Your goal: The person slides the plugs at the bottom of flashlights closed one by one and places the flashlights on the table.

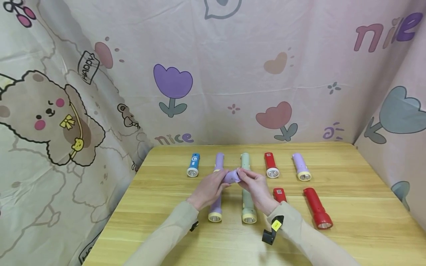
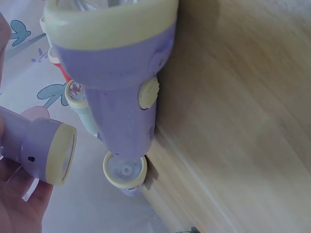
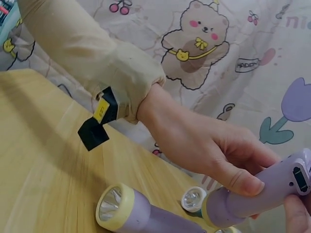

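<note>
Both hands hold a lavender flashlight (image 1: 232, 177) raised over the middle of the table. My left hand (image 1: 208, 188) grips it round the body, near its cream lens ring, which shows in the left wrist view. At the tail end, the fingers and thumb of my right hand (image 1: 256, 186) pinch the flashlight. The right wrist view shows a dark slot (image 3: 301, 179) in that end, with a right fingertip (image 3: 297, 216) just below it. Beneath the hands lie another lavender flashlight (image 1: 215, 210) and a green flashlight (image 1: 249, 207), lenses toward me.
Along the back lie a blue flashlight (image 1: 193, 164), lavender (image 1: 219, 162), green and red ones, and a lavender flashlight (image 1: 301, 167) on the right. Nearer stand a red flashlight (image 1: 317, 208) and another partly behind my right wrist. A printed curtain (image 1: 213, 74) hangs behind the table (image 1: 159, 218).
</note>
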A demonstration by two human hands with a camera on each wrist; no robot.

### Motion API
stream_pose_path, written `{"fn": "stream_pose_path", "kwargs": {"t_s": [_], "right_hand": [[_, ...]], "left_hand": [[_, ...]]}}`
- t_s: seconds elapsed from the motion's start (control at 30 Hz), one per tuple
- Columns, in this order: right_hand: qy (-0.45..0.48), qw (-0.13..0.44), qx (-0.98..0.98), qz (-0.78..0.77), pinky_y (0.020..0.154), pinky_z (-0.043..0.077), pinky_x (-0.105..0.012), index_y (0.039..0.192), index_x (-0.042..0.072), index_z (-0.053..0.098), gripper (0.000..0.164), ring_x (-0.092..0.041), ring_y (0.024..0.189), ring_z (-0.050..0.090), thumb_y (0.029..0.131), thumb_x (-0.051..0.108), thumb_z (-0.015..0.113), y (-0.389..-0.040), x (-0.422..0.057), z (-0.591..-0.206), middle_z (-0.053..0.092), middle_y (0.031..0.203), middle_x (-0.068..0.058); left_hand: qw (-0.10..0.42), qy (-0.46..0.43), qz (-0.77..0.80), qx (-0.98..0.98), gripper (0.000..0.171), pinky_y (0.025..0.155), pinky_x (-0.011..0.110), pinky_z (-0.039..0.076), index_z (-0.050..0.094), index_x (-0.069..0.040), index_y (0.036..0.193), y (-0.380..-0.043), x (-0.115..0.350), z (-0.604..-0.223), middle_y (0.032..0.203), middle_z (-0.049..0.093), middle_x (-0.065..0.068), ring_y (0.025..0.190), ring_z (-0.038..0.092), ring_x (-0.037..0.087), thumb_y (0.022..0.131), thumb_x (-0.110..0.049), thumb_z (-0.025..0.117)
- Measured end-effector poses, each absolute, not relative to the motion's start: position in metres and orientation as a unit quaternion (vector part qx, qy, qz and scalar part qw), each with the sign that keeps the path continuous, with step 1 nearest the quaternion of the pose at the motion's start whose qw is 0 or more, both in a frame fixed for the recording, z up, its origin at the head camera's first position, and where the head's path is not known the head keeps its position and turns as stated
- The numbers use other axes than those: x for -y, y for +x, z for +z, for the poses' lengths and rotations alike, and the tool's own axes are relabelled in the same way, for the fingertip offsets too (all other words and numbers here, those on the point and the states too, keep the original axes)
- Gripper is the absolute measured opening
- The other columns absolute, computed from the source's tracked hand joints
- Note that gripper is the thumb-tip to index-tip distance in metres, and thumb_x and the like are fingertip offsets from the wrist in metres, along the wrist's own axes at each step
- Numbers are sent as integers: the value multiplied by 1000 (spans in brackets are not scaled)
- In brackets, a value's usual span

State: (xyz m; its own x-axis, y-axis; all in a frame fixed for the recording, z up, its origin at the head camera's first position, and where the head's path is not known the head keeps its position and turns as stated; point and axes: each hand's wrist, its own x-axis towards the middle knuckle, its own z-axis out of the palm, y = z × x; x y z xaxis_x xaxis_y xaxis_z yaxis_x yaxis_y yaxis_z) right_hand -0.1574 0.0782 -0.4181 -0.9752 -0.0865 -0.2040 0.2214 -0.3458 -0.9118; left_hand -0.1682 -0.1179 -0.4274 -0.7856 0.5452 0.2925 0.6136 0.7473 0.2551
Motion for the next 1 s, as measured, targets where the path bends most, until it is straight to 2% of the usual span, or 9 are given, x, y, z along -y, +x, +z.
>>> {"fn": "stream_pose_path", "kwargs": {"t_s": [0.2,0.47,0.6,0.8,1.0], "right_hand": [[52,121,-527,-840,85,59,-17,137,-2,56,42,-2,93,71,101,19,62,-154,-80,-416,74,102,7],[44,126,-517,-845,90,58,-17,142,-8,48,48,-1,95,71,101,12,61,-152,-79,-413,73,103,9],[45,124,-513,-848,89,58,-17,139,-5,54,43,-2,94,71,99,9,62,-152,-78,-413,73,101,9],[52,115,-515,-848,86,58,-17,123,3,69,26,-3,92,70,98,8,64,-153,-78,-416,73,99,8],[65,105,-519,-846,86,59,-17,132,-2,63,36,-3,93,70,98,10,65,-154,-77,-417,73,99,8]], "left_hand": [[82,-296,-185,933,36,105,38,54,51,-14,137,-167,120,-427,127,69,6,120,66,21,105,-30,51],[82,-294,-189,933,34,103,38,55,50,-15,135,-167,120,-428,123,69,4,118,66,21,105,-31,50],[83,-296,-189,933,33,104,38,55,50,-16,135,-168,120,-428,123,69,4,118,66,21,105,-30,51],[74,-296,-185,934,33,105,37,54,50,-17,135,-167,119,-427,124,68,3,119,65,19,105,-31,50],[66,-292,-188,935,35,105,37,54,49,-18,137,-167,117,-426,125,68,2,119,65,18,105,-32,50]]}}
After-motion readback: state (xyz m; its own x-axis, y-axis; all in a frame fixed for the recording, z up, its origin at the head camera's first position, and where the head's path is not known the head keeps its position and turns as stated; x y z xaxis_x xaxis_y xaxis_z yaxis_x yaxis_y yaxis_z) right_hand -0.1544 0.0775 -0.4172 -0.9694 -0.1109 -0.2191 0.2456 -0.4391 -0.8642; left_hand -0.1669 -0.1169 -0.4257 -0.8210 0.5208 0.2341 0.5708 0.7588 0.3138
